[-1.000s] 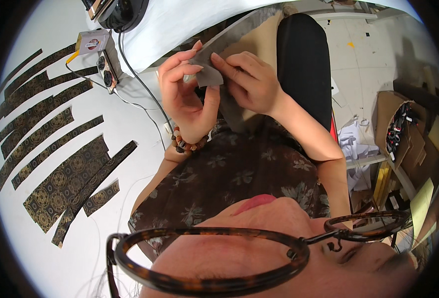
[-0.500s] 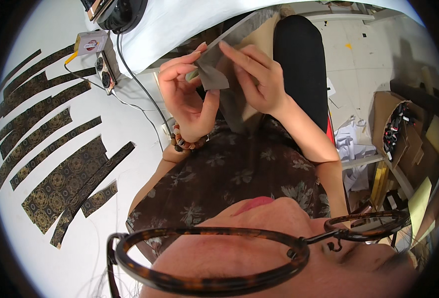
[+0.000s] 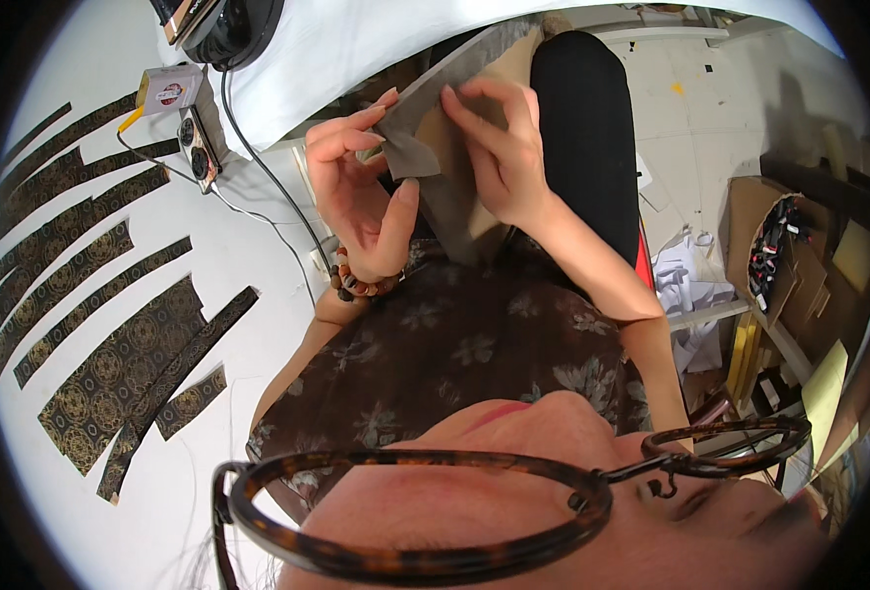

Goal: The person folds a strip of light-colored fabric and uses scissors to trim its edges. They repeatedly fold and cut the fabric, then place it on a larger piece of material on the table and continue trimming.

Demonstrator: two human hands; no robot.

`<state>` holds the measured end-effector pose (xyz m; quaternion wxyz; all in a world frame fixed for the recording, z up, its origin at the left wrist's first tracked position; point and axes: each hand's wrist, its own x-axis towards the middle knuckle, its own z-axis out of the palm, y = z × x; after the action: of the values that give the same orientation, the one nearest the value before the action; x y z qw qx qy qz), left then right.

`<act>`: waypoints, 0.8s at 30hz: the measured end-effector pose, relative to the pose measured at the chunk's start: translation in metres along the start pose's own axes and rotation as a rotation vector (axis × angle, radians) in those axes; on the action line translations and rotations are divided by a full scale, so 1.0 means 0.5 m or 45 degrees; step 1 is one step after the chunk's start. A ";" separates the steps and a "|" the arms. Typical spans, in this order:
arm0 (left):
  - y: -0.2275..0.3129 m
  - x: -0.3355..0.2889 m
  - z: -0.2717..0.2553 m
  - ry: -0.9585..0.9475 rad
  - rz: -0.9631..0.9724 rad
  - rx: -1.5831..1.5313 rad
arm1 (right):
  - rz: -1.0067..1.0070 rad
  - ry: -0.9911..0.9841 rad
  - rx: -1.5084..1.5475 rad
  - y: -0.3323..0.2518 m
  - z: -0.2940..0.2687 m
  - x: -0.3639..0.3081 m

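A piece of thin grey-brown fabric (image 3: 459,192) hangs over my lap, its long edge running up and away to the right. My left hand (image 3: 361,202) holds the near corner, fingertips at the edge and thumb by a small folded flap (image 3: 413,157). Something small and pale green shows partly behind the left fingers; I cannot make out what it is. My right hand (image 3: 504,147) pinches the fabric a little further along the same edge, index finger bent. A beaded bracelet (image 3: 361,280) is on my left wrist.
Dark gold-patterned fabric strips (image 3: 125,364) lie on the white table (image 3: 248,344) at left. Beside them are a power socket block (image 3: 199,147), a small box (image 3: 171,90) and a black cable (image 3: 268,172). A cardboard box (image 3: 750,226) stands on the floor at right.
The right index finger has bent from a straight, flat position into a pinch on the fabric edge. My left hand keeps its hold; the flap hangs slightly lower.
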<state>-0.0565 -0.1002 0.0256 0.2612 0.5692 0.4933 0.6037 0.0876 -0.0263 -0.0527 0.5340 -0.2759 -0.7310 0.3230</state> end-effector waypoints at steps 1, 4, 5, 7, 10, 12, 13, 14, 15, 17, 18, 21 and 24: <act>-0.001 0.001 -0.001 -0.005 0.004 -0.008 | 0.013 -0.023 -0.006 -0.002 -0.006 -0.011; 0.000 -0.001 -0.001 -0.021 -0.006 -0.037 | 0.110 -0.018 0.105 -0.007 -0.026 0.004; 0.000 -0.003 -0.001 -0.024 -0.012 -0.047 | 0.151 -0.005 0.165 -0.010 -0.031 0.014; 0.003 -0.002 0.000 -0.015 -0.027 -0.034 | 0.037 -0.029 0.036 -0.006 -0.024 0.041; 0.007 -0.007 0.015 0.036 -0.035 -0.013 | -0.117 -0.053 -0.096 0.010 -0.039 0.119; 0.005 -0.002 0.028 0.000 0.106 0.208 | -0.139 0.182 0.008 0.005 -0.031 0.237; 0.002 -0.005 0.038 0.045 0.084 0.223 | -0.259 0.107 -0.079 0.004 -0.022 0.305; -0.009 -0.016 0.037 0.104 0.065 0.240 | -0.390 0.026 -0.158 0.009 0.006 0.372; -0.015 -0.017 0.031 0.067 0.046 0.304 | -0.464 -0.034 -0.190 0.014 0.040 0.434; -0.035 -0.005 0.035 0.030 0.090 0.305 | -0.599 -0.117 -0.325 0.036 0.105 0.555; -0.030 -0.009 0.027 0.042 0.094 0.343 | -0.618 -0.247 -0.343 0.038 0.164 0.611; -0.009 -0.015 0.009 0.098 0.096 0.391 | -0.732 -0.458 -0.409 0.023 0.317 0.724; -0.014 0.004 -0.009 0.082 0.120 0.355 | -0.859 -0.741 -0.513 0.050 0.429 0.847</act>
<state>-0.0628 -0.0973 0.0209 0.1351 0.6028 0.5532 0.5588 -0.2343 0.2686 0.1360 0.3184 -0.0198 -0.9465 0.0477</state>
